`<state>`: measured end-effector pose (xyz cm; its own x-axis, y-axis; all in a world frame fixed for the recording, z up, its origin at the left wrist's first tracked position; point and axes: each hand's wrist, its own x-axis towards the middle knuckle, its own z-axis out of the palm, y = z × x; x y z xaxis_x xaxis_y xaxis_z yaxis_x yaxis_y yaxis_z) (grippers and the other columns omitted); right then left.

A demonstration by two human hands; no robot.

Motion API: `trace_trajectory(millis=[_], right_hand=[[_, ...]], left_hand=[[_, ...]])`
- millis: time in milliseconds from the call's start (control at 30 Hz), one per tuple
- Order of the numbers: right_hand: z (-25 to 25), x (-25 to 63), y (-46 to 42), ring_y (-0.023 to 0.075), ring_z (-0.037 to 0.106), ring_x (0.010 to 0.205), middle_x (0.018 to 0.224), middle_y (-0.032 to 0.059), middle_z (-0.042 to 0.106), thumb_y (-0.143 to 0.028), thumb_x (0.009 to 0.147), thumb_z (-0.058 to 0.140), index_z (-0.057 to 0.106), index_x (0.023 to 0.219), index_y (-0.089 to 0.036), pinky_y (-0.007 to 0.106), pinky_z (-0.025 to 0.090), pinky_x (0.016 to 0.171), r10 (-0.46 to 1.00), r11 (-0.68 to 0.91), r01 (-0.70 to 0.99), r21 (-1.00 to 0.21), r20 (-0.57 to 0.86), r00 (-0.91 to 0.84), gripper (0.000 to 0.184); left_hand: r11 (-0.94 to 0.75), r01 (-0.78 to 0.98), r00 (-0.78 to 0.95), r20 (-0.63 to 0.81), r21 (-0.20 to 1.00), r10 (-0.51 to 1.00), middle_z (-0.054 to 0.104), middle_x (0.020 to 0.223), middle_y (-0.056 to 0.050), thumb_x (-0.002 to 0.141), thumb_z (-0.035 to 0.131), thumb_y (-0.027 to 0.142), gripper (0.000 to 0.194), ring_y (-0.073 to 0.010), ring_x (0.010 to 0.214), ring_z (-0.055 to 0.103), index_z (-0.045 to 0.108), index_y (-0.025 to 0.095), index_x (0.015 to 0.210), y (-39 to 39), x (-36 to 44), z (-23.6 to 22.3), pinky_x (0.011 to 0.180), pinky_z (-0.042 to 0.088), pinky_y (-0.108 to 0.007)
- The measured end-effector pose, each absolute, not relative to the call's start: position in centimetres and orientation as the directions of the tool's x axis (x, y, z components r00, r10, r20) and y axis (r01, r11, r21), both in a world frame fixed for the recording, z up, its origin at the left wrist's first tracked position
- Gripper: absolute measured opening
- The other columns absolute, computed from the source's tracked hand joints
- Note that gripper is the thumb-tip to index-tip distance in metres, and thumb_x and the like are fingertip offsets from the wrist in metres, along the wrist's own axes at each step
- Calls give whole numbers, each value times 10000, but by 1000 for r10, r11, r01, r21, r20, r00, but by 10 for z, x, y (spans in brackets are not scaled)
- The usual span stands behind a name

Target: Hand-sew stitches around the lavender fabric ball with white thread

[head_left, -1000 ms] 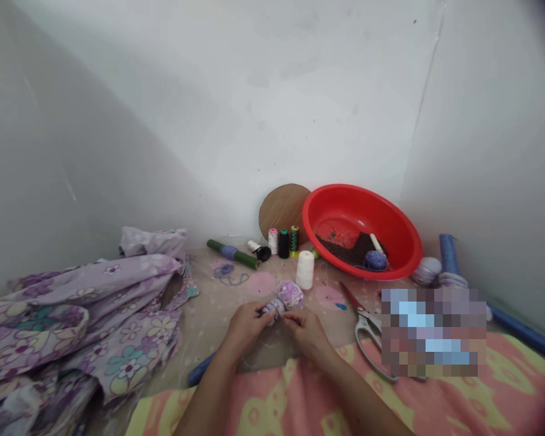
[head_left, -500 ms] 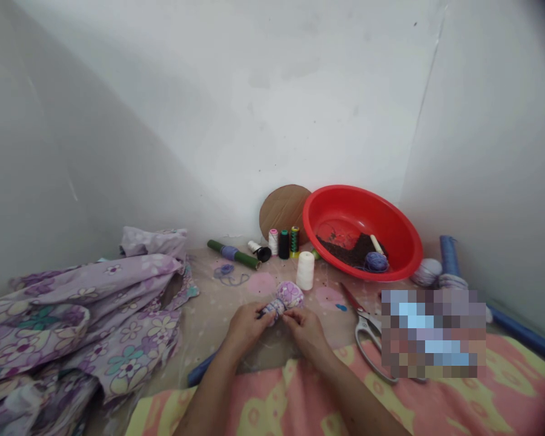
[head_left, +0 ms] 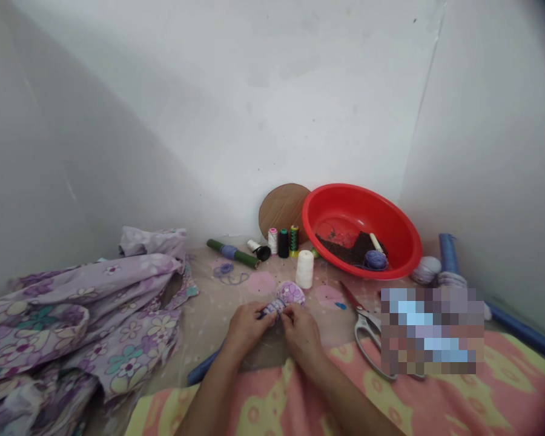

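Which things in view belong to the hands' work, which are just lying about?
In the work:
- floral bundle, gripped by the left hand
- cord wrapping around it, right hand fingers beside it

Untouched, probably just lying about:
- scissors
- white thread cone
- red basin
- cardboard disc
- green tube
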<state>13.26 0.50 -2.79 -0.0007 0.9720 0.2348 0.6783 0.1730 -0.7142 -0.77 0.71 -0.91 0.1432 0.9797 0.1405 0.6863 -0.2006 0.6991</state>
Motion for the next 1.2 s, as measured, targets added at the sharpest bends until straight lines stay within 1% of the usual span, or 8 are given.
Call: trace_trajectory(millis=[267,433,633,733,867,1033,1133,1200], right_hand=[[-24,127,0,148,550,678,715,24,591,-134,728,395,479,873,-185,220,336,567,963,213,680,-702,268,-25,175],[-13,135,-6,156,523,623,686,27,587,-125,709,413,520,885,-192,239,301,543,942,234,830,-507,329,-64,216],[1,147,-6,211,450,846,870,75,552,-210,758,432,583,805,-189,334,302,771,760,363,896,-256,638,-126,159],[-1,144,-2,223,406,935,952,68,535,-236,752,468,594,759,-204,403,218,894,727,418,885,-204,660,-191,130],[-7,139,1,219,370,1006,992,65,527,-206,748,476,593,734,-201,421,166,942,716,458,870,-184,656,-239,118],[-7,138,6,205,408,942,941,67,533,-158,727,483,575,675,-184,394,260,879,675,560,765,-317,711,-199,109],[-2,140,9,180,455,854,876,53,537,-217,763,447,550,684,-182,339,349,768,674,623,562,-544,738,-32,135],[0,142,11,133,491,665,753,26,543,-288,793,410,511,710,-182,265,393,612,758,590,331,-737,646,89,169]], left_hand=[[-178,747,90,168,641,982,656,895,-21,674,482,419,363,-173,786,557,645,220,929,6,-7,-11,670,380,-213],[-154,757,77,147,635,986,649,927,-16,666,491,426,375,-176,809,559,633,235,956,3,-4,-7,663,373,-211],[-108,770,36,126,628,991,641,944,-30,645,518,414,398,-173,811,554,617,203,967,3,-1,-8,650,355,-209],[-94,782,20,127,616,992,646,892,-37,631,525,438,398,-161,749,558,613,196,935,1,1,-8,609,343,-208],[-103,805,17,151,584,988,641,847,-34,595,557,446,400,-151,708,545,599,190,899,-4,4,-7,568,319,-201],[-119,781,30,153,613,988,634,807,-21,601,551,438,371,-139,680,537,595,191,875,-5,5,-7,554,313,-197],[-121,762,27,156,637,987,632,807,-18,589,568,420,374,-137,659,531,601,190,882,-3,4,-9,551,315,-199],[-118,749,26,149,652,988,632,807,-22,584,576,405,376,-138,650,529,607,183,885,-2,3,-10,547,318,-200]])
